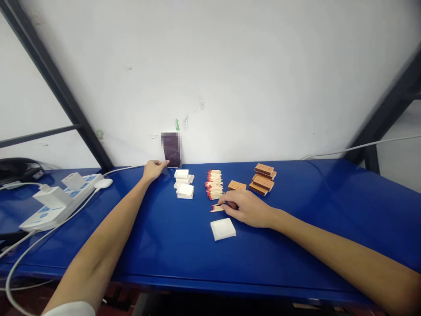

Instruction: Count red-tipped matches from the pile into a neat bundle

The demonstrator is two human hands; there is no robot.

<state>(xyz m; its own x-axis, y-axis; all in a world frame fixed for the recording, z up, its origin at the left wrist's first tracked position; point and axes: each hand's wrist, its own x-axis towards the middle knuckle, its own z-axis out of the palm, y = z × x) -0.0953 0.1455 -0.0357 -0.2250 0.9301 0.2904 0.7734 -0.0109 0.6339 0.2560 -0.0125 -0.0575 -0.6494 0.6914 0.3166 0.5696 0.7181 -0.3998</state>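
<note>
My right hand (246,207) is over the middle of the blue table, its thumb and fingertips pinched on a small bunch of matches (215,208) with red heads pointing left. Just beyond lies a larger pile of loose matches (214,184). Nearer to me is a white matchbox tray (222,229). My left hand (154,171) reaches to the back of the table, a finger stretched out and touching the lower edge of a dark, thin rectangular object (172,151). That object leans upright against the wall, its top blurred into blocks. The left hand grips nothing that I can see.
Several white trays (184,189) are stacked left of the matches. Several orange-brown matchbox sleeves (263,182) are piled at right, with another sleeve (237,185) behind my right hand. A white power strip (62,204) with plugs and cables lies on the left. Dark metal posts flank the table.
</note>
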